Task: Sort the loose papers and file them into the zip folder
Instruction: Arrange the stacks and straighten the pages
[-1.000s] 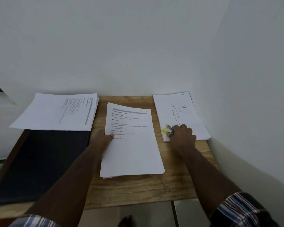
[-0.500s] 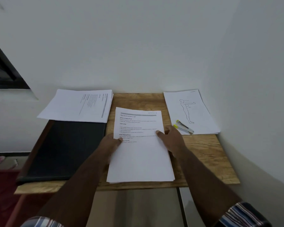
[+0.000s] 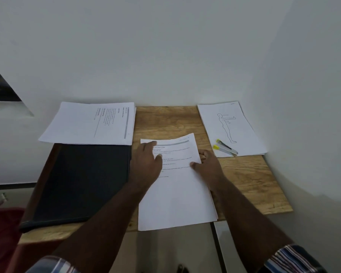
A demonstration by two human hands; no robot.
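Fingers (image 3: 152, 143) — further up (top sheet (image 3: 175, 174))

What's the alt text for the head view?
Both hands work the middle paper stack on a wooden table: left hand flat on top, right hand gripping its right edge. A black zip folder lies left.

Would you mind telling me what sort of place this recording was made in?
Probably a small home or office desk corner: a wooden table set against plain white walls, bearing printed paper stacks, a dark zip folder and a stapler.
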